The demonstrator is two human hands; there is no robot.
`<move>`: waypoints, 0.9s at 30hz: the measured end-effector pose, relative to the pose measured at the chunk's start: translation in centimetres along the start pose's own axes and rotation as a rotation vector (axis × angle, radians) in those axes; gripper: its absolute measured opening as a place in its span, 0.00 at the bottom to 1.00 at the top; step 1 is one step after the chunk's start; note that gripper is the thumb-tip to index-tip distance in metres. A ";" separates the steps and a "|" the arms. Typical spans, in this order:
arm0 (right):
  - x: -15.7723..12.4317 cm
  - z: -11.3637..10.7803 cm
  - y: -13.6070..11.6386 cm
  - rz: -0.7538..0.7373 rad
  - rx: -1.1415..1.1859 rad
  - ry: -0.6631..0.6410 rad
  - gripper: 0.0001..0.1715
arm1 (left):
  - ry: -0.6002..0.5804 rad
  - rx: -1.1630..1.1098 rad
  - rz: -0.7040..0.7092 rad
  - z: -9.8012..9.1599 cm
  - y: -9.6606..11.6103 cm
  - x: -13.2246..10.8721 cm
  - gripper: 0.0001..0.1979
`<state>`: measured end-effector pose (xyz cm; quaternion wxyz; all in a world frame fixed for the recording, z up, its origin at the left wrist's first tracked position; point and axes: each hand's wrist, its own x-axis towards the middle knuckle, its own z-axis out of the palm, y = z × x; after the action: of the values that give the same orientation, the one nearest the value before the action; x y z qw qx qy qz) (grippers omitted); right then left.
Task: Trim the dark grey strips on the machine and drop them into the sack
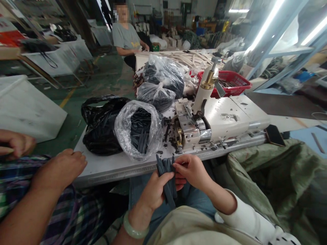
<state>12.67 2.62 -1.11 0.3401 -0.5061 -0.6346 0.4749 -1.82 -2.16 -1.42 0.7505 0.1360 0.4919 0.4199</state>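
My left hand (pixel 153 192), a pale green bangle on its wrist, is wrapped round a bundle of dark grey strips (pixel 167 177) held upright over my lap. My right hand (pixel 191 170) pinches the top of the same bundle from the right. Both hands sit just in front of the white table's edge (pixel 114 168). A clear plastic bag (pixel 138 131) full of the same dark strips lies on the table right behind my hands. The cream machine (pixel 204 124) with a metal head stands to the right of that bag, with loose dark scraps around it.
A black bag (pixel 100 126) and two more clear bags (pixel 160 80) of strips lie on the table, with a red basket (pixel 230 81) behind the machine. A co-worker's arm and hand (pixel 60 172) in plaid rest at my left. Another person sits at the far table. An olive sack (pixel 276 183) lies at my right.
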 end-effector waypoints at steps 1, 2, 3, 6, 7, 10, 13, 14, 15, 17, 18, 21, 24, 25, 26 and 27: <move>0.1 0.0 0.1 0.017 0.058 0.023 0.09 | 0.019 0.007 0.024 -0.1 0.0 0.1 0.13; 0.2 0.0 0.3 0.036 0.148 0.044 0.09 | 0.036 0.013 0.055 -0.3 0.2 0.2 0.13; 0.4 0.0 0.6 0.054 0.257 0.050 0.10 | 0.055 0.019 0.100 -0.6 0.4 0.2 0.12; 1.1 0.3 1.3 0.118 0.574 0.020 0.13 | 0.099 0.039 0.238 -1.7 1.3 -0.2 0.12; 1.3 0.5 1.5 0.144 0.649 0.012 0.13 | 0.105 0.040 0.264 -2.0 1.6 -0.4 0.12; 1.6 0.9 1.6 0.186 0.759 0.001 0.14 | 0.075 0.017 0.242 -2.5 2.3 -1.2 0.14; 1.9 1.1 1.4 0.183 0.784 -0.006 0.13 | -0.011 -0.019 0.167 -2.7 2.4 -1.6 0.14; 1.9 1.2 1.3 0.177 0.792 -0.008 0.13 | -0.039 -0.035 0.143 -2.7 2.3 -1.7 0.14; 2.0 1.2 1.2 0.169 0.799 -0.011 0.12 | -0.065 -0.052 0.117 -2.7 2.2 -1.6 0.15; 2.0 1.1 1.0 0.141 0.809 -0.026 0.11 | -0.108 -0.088 0.067 -2.7 2.0 -1.4 0.17; 2.0 1.2 0.9 0.125 0.820 -0.036 0.10 | -0.119 -0.103 0.054 -2.6 1.9 -1.3 0.18; 1.8 1.4 0.6 0.091 0.893 -0.093 0.10 | -0.075 -0.118 0.083 -2.3 1.6 -0.8 0.19; 1.3 1.9 0.5 0.102 0.965 -0.198 0.14 | 0.040 -0.048 0.200 -1.9 1.3 -0.6 0.17; 1.2 2.2 0.5 0.111 0.984 -0.228 0.16 | 0.075 -0.013 0.241 -1.8 1.3 -0.6 0.16; 1.1 2.4 0.5 0.121 1.009 -0.250 0.18 | 0.100 0.022 0.272 -1.8 1.3 -0.7 0.16; 1.1 2.6 0.5 0.134 1.039 -0.264 0.18 | 0.117 0.051 0.289 -1.7 1.3 -0.7 0.15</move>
<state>10.18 2.99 -2.48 0.4320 -0.2466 -0.3200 0.8063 -4.05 -2.31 -1.03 0.6488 0.1997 0.5205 0.5179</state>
